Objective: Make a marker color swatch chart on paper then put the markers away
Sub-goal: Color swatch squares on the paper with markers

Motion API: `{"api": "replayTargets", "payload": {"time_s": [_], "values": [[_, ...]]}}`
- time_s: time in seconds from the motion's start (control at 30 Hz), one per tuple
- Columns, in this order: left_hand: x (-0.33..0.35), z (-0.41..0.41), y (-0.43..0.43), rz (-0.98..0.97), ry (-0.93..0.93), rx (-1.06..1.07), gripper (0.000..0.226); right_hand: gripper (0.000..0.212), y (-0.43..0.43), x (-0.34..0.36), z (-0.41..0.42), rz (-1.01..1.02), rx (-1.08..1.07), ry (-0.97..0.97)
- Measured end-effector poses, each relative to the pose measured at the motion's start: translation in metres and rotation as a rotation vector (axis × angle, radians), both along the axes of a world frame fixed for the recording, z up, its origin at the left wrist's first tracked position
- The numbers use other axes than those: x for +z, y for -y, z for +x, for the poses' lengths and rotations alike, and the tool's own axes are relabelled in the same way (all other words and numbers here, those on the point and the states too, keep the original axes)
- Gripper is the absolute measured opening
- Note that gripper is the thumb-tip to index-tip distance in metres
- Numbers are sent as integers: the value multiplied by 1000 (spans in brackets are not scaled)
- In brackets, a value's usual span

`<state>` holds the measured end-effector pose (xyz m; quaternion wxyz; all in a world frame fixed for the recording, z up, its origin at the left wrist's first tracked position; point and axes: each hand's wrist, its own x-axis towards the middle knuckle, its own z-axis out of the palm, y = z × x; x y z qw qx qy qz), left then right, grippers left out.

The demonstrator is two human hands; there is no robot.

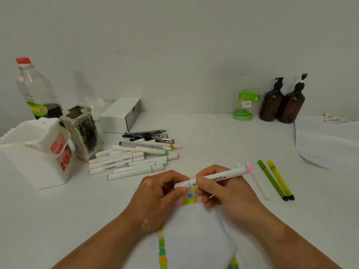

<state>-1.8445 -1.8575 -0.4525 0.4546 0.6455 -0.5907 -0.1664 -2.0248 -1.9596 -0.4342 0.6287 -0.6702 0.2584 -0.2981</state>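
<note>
- Paper lay nearest on the white table, between the forearms, with a column of green, yellow and orange swatches down its left edge and more swatches at its top end, partly hidden by the hands.
- Left hand curled, thumb and fingers pinching the left, purple-banded end of a white marker.
- Right hand gripped the same marker's barrel; marker was held level just above the paper's top, pink end pointing right.
- Loose white marker lay just right of the hands, with a green pen and a yellow-green pen side by side beyond it.
- Pile of white markers sat further back on the left, black pens behind it.
- White caddy and patterned holder stood at far left.
- Against the wall: red-capped bottle, white box, green-lidded jar, two amber pump bottles.
</note>
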Motion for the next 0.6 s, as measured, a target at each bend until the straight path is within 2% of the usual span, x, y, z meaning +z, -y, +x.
{"api": "replayTargets", "payload": {"time_s": [0.1,0.23,0.33,0.43,0.53,0.6], "values": [[-3,4,2,-64,-26,55,13,34,10,-1,-8,-47,-44,-85],[-3,17,-11,-90,-107,190,22,19,22,0,-29,-342,-296,-315],[1,31,-35,-138,-91,310,23,23,8,12,-30,-556,-378,-405],[0,38,-86,-144,-68,372,18,25,-34,20,-23,-704,-308,-371],[-3,44,-162,-131,14,385,14,6,-97,11,-11,-774,-137,-297],[-6,53,-218,-116,89,426,20,9,-141,2,-2,-851,-10,-235]]}}
